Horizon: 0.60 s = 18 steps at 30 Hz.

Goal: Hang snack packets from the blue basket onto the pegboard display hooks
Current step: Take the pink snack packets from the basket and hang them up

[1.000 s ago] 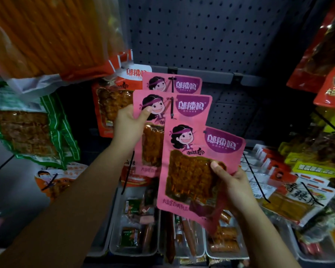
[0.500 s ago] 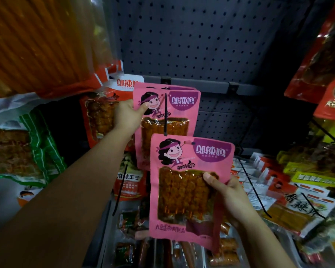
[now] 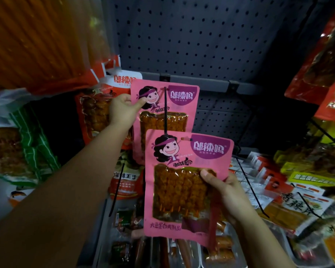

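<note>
— Holding what, the right hand (image 3: 226,192)?

— A pink snack packet (image 3: 184,182), low in the centre of the frame. The thumb presses on the clear window at its right side, the fingers are curled behind it. The packet is upright, its top edge just at the tip of a black hook (image 3: 165,111).

— And the left hand (image 3: 124,109)?

— Reaching up, left of centre. It pinches the upper left corner of a second pink packet (image 3: 168,105), thumb on the printed face, fingers behind. That packet hangs on the same black hook, which runs down across its front.

— Where does the hook come from?

— From a grey rail at the foot of the dark pegboard (image 3: 191,35), which fills the upper middle of the frame.

— Anything else around?

— A red packet (image 3: 93,113) just behind the left hand, a large orange bag (image 3: 37,35) at upper left, a green striped one (image 3: 33,140) at the left edge, red and yellow packets (image 3: 306,180) on hooks at the right. Trays of small snacks (image 3: 124,238) lie along the bottom. The blue basket I cannot see.
</note>
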Each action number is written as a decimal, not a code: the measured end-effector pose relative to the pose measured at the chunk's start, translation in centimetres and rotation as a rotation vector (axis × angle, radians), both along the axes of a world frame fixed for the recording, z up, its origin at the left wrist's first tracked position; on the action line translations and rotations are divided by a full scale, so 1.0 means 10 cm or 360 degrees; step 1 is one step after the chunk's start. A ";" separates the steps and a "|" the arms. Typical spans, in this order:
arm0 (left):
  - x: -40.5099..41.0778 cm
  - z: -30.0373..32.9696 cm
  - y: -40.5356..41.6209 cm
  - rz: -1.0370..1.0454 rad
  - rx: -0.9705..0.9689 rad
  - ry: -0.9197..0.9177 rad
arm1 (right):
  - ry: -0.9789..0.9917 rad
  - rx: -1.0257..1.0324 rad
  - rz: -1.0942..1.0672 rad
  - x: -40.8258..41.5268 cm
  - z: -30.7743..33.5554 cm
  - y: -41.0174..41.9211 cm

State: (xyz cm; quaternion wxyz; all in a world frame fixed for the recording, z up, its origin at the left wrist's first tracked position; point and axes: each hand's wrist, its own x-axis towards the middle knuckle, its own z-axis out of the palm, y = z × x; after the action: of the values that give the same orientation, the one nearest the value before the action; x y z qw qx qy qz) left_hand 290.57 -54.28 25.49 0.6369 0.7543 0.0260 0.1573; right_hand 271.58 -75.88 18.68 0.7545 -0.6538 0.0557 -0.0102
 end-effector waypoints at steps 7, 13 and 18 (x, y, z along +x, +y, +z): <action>-0.64 -0.21 0.21 -0.0250 -0.0139 -0.0068 | -0.0018 0.0137 0.0034 -0.01 0.03 0.17; -1.29 -0.36 0.30 -0.0887 -0.0388 -0.0050 | -0.0024 0.0217 0.0071 -0.10 0.03 0.38; -1.51 -0.40 0.34 -0.0661 -0.0592 -0.0179 | -0.0114 0.0066 0.0127 -0.23 0.09 0.48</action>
State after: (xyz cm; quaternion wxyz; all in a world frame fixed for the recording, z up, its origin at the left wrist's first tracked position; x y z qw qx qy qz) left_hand 275.48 -50.85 21.45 0.7833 0.6038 -0.1360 0.0576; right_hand 269.25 -71.03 19.54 0.7692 -0.6390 0.0027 -0.0025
